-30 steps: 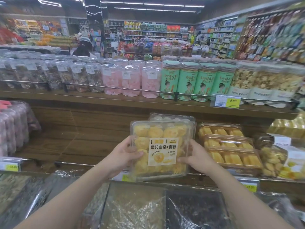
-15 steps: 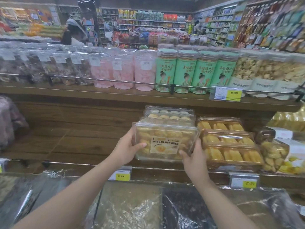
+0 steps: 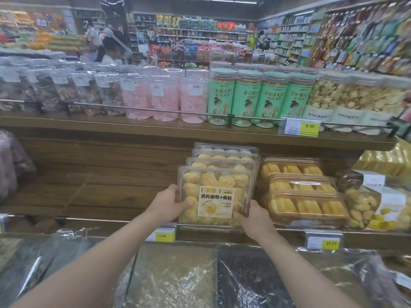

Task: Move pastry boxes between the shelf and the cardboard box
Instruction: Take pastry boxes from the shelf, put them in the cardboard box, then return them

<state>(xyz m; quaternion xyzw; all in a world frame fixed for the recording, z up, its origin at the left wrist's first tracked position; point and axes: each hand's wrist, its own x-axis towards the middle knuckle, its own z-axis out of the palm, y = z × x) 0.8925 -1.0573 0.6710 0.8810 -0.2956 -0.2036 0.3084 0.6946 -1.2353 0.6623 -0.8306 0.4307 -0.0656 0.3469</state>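
Both your hands are on one clear pastry box, tilted up on its lower edge at the front of the wooden shelf, label facing you. Left hand grips the box's 9 o'clock edge, thumb across the front face. Right hand holds the 5 o'clock corner from below, fingers curled round the edge. Both grips sit narrow and low on the box.

Directly behind it, at 12 o'clock, more boxes of the same pastry stand in a leaning row. The held box looks to be touching the nearest one; contact can't be confirmed.

No cardboard box in view.

Risks, as judged from here:
- Lean. The row is propped, not flat. If you let go before the box rests fully back, it may tip forward over the front rail toward the bagged goods at 6 o'clock.
- Thin lid. Thumb pressure on the face could pop the clamshell or crush the pastries.
- Right side. The orange-tinted trays sit just beside the box at 3 o'clock; a skewed push could nudge them or snag a corner.
- Uneven hold. With the right hand low at a corner, the box could twist when one hand comes off first.
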